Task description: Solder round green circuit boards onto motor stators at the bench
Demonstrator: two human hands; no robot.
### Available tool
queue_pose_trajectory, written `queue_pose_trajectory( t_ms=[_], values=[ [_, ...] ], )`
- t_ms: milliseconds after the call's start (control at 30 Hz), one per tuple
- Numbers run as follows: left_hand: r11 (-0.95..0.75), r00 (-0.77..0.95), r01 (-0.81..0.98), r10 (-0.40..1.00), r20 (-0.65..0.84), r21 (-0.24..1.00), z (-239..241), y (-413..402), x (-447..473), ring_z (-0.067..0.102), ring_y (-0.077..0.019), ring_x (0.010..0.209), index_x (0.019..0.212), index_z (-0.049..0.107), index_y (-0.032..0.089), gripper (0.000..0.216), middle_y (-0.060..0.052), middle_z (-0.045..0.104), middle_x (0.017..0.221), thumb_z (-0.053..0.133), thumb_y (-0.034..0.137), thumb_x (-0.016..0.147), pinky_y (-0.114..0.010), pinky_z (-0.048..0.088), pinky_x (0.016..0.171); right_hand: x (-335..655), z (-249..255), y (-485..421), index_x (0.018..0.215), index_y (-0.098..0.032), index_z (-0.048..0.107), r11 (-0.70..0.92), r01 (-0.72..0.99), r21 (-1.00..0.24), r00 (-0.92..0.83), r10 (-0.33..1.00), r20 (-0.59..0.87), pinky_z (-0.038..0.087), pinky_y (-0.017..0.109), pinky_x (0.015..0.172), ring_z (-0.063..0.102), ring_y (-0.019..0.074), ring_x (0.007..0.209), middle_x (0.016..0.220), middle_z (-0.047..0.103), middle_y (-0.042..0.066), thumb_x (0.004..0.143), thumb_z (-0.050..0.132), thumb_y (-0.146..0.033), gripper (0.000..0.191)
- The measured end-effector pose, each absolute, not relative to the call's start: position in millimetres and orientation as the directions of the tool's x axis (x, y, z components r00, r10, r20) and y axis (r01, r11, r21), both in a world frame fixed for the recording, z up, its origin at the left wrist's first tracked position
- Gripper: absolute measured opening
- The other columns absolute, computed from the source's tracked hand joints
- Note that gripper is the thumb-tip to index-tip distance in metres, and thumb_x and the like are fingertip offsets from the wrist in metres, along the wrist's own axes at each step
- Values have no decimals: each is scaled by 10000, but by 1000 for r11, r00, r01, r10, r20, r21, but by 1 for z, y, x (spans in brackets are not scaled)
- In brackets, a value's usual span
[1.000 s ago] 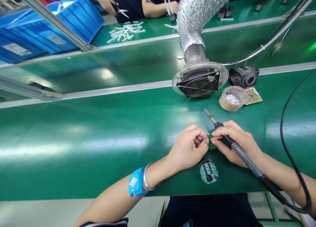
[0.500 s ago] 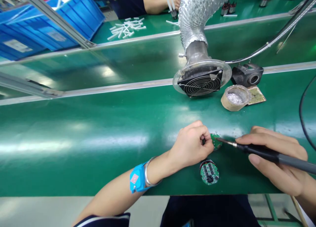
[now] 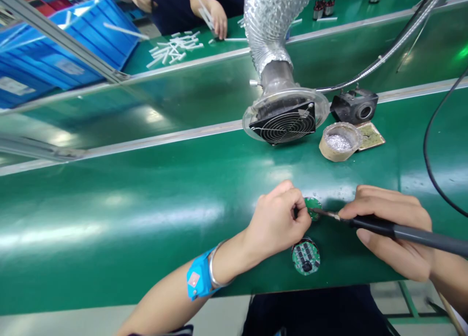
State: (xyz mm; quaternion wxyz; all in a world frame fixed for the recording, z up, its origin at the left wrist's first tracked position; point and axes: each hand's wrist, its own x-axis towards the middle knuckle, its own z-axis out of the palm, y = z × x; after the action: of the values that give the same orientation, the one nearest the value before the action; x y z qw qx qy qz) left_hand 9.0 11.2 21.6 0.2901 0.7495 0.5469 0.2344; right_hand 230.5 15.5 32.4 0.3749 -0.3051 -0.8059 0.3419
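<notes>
My right hand (image 3: 395,228) grips a soldering iron (image 3: 380,226) with a black and grey handle. Its tip meets the face of a small round green circuit board (image 3: 313,207) on the bench. At that board's left edge my left hand (image 3: 280,216) is closed in a pinch. Something dark shows between its fingers, but they hide what it is. Nearer to me lies a second round circuit board (image 3: 306,258) with black components facing up, and wires show at its upper edge. A blue wrist strap (image 3: 200,276) and a metal bangle sit on my left wrist.
A fume extractor (image 3: 287,121) on a silver duct hangs beyond my hands. Behind them stand a round tub of solder-like bits (image 3: 338,141), a flat pad (image 3: 371,136) and a black iron stand (image 3: 354,107). Blue bins (image 3: 106,33), white sticks (image 3: 171,48) and a co-worker's hand (image 3: 218,19) are across the bench.
The whole view has shifted and tilted slightly. My hands, the iron and both boards keep the same arrangement. Across the bench, a co-worker's hand with white sticks has moved left.
</notes>
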Motion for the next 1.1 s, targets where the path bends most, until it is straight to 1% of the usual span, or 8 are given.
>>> queue_pose_trajectory(
  t_ms=[367, 600, 667, 733, 800, 867, 967, 1100],
  values=[
    [-272, 326, 715, 945, 37, 644, 25, 12, 9, 452, -77, 539, 622, 545, 157, 113, 16, 500, 661, 547, 109, 725, -200, 321, 489, 230, 27, 18, 1005, -192, 645, 642, 164, -749, -559, 686, 466, 374, 311, 502, 478, 139, 522, 669, 591, 12, 769, 502, -97, 292],
    [-264, 326, 731, 945, 18, 629, 25, 13, 9, 451, -78, 540, 622, 541, 158, 106, 19, 498, 664, 547, 101, 712, -203, 318, 496, 244, 33, 22, 988, -156, 677, 645, 192, -740, -459, 725, 514, 435, 330, 544, 568, 166, 600, 760, 655, 54, 782, 552, -115, 244],
    [-268, 324, 730, 946, 26, 629, 24, 13, 10, 446, -77, 535, 617, 534, 158, 110, 20, 493, 663, 544, 96, 707, -204, 318, 496, 252, 25, 33, 1020, -166, 688, 701, 262, -663, -354, 709, 610, 454, 337, 590, 592, 178, 664, 821, 674, 60, 785, 600, -129, 253],
    [-275, 322, 721, 946, 43, 636, 23, 13, 10, 443, -74, 529, 619, 530, 157, 109, 21, 491, 665, 540, 92, 705, -203, 317, 494, 261, 13, 46, 1052, -194, 695, 717, 423, -553, -232, 676, 699, 462, 341, 646, 608, 190, 732, 861, 687, 55, 793, 649, -162, 265],
    [-279, 322, 710, 945, 54, 646, 21, 12, 11, 442, -73, 525, 623, 527, 158, 105, 21, 490, 667, 539, 89, 702, -202, 317, 491, 268, 1, 58, 1074, -213, 692, 614, 597, -516, -162, 723, 672, 461, 342, 701, 617, 195, 793, 907, 691, 59, 817, 661, -173, 263],
    [-280, 319, 703, 946, 62, 654, 19, 12, 11, 441, -72, 523, 624, 524, 158, 102, 22, 490, 669, 541, 90, 699, -201, 319, 490, 271, -4, 61, 1075, -215, 691, 560, 654, -509, -141, 751, 645, 460, 341, 710, 621, 196, 802, 921, 688, 64, 829, 655, -168, 253],
    [-275, 307, 701, 949, 70, 658, 17, 11, 10, 442, -71, 521, 628, 523, 160, 99, 22, 494, 673, 543, 91, 696, -201, 318, 490, 268, 5, 46, 1044, -221, 687, 649, 538, -538, -219, 724, 655, 467, 337, 646, 613, 191, 725, 867, 679, 46, 818, 645, -188, 233],
    [-280, 311, 702, 948, 72, 655, 17, 10, 10, 443, -70, 519, 636, 524, 161, 91, 24, 500, 680, 548, 96, 696, -204, 313, 491, 255, 26, 18, 1046, -207, 660, 643, 264, -719, -480, 734, 480, 443, 334, 569, 581, 185, 628, 757, 631, 28, 824, 555, -164, 250]
  ],
)
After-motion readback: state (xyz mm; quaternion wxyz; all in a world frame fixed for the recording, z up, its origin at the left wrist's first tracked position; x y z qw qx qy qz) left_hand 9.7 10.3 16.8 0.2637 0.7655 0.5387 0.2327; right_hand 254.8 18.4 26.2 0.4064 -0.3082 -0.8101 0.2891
